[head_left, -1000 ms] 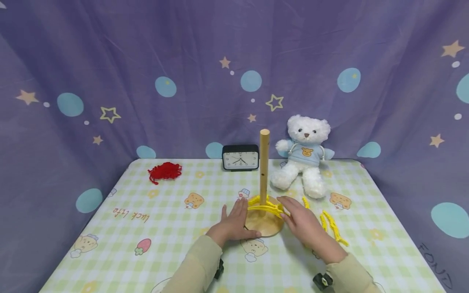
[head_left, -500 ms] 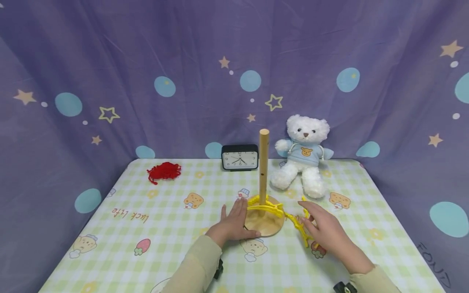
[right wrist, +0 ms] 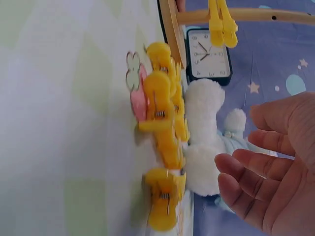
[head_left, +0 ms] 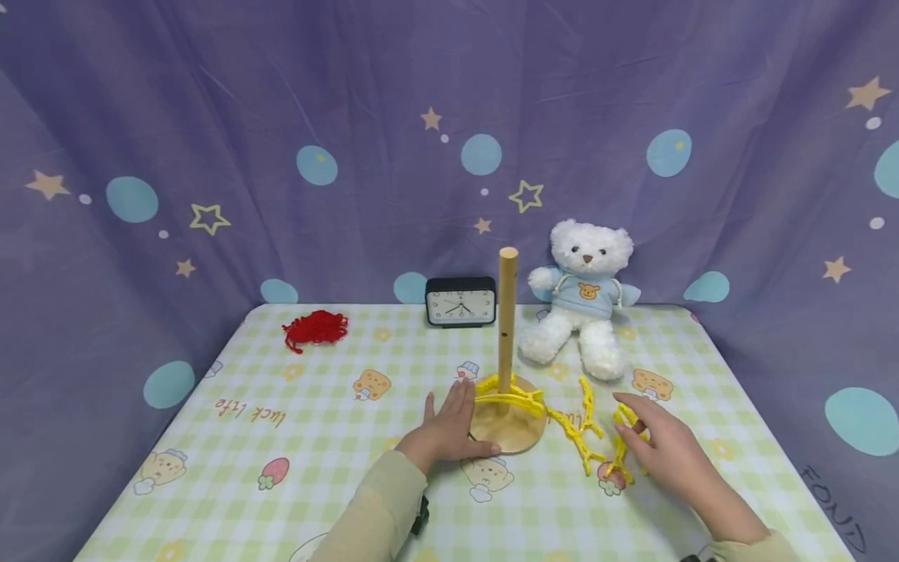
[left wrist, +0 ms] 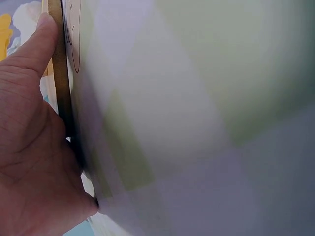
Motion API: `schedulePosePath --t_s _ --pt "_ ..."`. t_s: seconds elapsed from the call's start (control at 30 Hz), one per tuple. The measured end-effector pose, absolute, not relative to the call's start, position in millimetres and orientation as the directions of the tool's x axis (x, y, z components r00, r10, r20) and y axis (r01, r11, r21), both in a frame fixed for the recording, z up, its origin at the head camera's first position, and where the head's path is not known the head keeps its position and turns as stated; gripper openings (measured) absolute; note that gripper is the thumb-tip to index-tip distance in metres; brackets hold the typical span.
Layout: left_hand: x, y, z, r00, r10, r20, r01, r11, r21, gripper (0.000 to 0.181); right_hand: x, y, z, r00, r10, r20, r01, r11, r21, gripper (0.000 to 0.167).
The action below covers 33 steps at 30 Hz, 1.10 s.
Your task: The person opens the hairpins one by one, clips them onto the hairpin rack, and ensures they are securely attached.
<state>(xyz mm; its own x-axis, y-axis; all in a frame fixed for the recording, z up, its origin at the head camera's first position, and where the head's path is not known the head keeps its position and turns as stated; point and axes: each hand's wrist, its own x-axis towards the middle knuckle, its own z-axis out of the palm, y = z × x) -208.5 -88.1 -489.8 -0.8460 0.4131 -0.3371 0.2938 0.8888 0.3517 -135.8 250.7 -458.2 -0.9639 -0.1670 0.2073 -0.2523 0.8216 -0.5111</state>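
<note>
A wooden stand has a round base (head_left: pixel 507 437) and an upright pole (head_left: pixel 507 320). My left hand (head_left: pixel 449 425) rests against the base's left edge, fingers straight and thumb along the front rim. Around the lower pole sits a yellow spring clip (head_left: pixel 523 402), its long arms passing in front and behind. To the right, more yellow clips (head_left: pixel 577 439) lie on the cloth. My right hand (head_left: pixel 663 445) hovers by the rightmost yellow clip (head_left: pixel 620 446), partly covering it. In the right wrist view that hand (right wrist: pixel 280 172) holds nothing, its fingers loosely bent and apart from the clips (right wrist: pixel 165 196).
A white teddy bear (head_left: pixel 583 300) in a blue top sits at the back right. Left of it, behind the pole, stands a black alarm clock (head_left: pixel 460 303). Tangled red yarn (head_left: pixel 316 329) lies at the back left of the checked cloth (head_left: pixel 337 445).
My right hand has moved rightward, from beside the clip on the pole, past the clips on the cloth, to the rightmost one. The left hand has stayed on the base.
</note>
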Motion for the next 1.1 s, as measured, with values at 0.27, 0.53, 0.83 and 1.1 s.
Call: schedulePosePath --t_s 0.27,0.53,0.83,1.1 --pt "-206 -87 -481 -0.851 0.405 -0.334 0.299 0.896 0.327 0.117 -133 265 -463 -0.983 -0.118 0.142 -0.174 0.851 -0.495 0.046" --pt "-206 -87 -481 -0.851 0.413 -0.325 0.295 0.887 0.355 0.118 -129 277 -467 -0.995 -0.088 0.049 -0.101 0.873 -0.477 0.05" --pt "-207 -87 -485 -0.852 0.402 -0.336 0.292 0.897 0.332 0.118 -130 282 -471 -0.997 -0.073 -0.034 -0.051 0.898 -0.437 0.058" --pt "-213 -87 -499 -0.85 0.394 -0.35 0.281 0.901 0.331 0.121 -132 286 -475 -0.987 -0.041 -0.156 0.025 0.917 -0.398 0.065"
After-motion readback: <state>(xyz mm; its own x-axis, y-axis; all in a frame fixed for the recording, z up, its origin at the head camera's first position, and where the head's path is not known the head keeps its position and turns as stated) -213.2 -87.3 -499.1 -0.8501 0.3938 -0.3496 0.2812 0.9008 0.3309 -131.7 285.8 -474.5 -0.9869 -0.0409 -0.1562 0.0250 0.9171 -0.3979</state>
